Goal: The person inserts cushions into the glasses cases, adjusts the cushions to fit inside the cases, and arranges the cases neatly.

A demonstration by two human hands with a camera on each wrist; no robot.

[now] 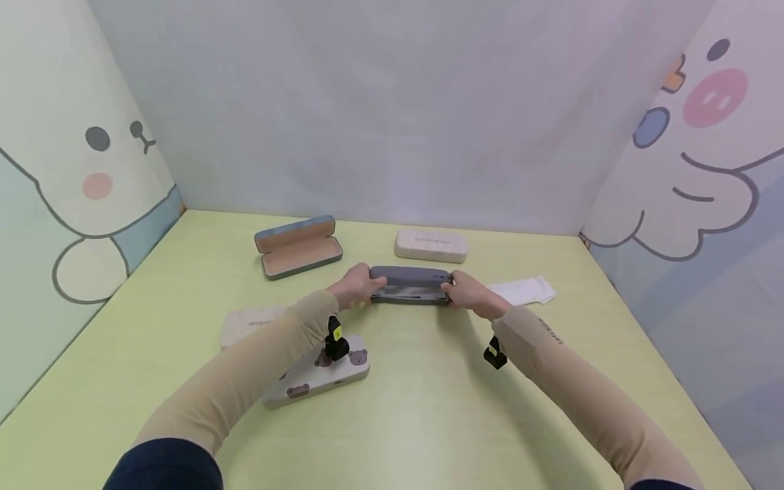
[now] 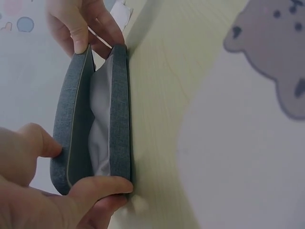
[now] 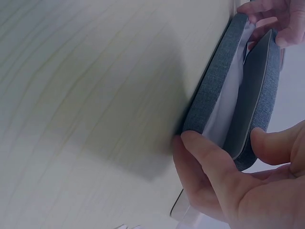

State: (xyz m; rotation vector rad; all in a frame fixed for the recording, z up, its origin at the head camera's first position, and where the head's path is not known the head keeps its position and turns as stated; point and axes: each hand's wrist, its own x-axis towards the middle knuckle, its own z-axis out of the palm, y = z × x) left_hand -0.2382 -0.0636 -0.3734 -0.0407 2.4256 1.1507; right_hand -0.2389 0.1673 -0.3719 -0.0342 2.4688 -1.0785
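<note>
A dark grey-blue fabric glasses case (image 1: 410, 275) stands partly open between my two hands, its hinge side facing away. My left hand (image 1: 356, 284) grips the left end, with the thumb on the lid and fingers at the base in the left wrist view. At the right end my right hand (image 1: 470, 294) holds it the same way, thumb (image 3: 274, 145) on the lid. A light grey cloth (image 2: 101, 119) lies inside the case, filling the gap under the lid. The base sits right at the table surface.
Back left stands an open blue glasses case (image 1: 300, 252) with a tan lining. A closed pale case (image 1: 431, 246) lies behind my hands, a white cloth (image 1: 524, 290) to the right. Another pale case (image 1: 245, 322) and a bear-print case (image 1: 318, 380) lie partly under my left arm.
</note>
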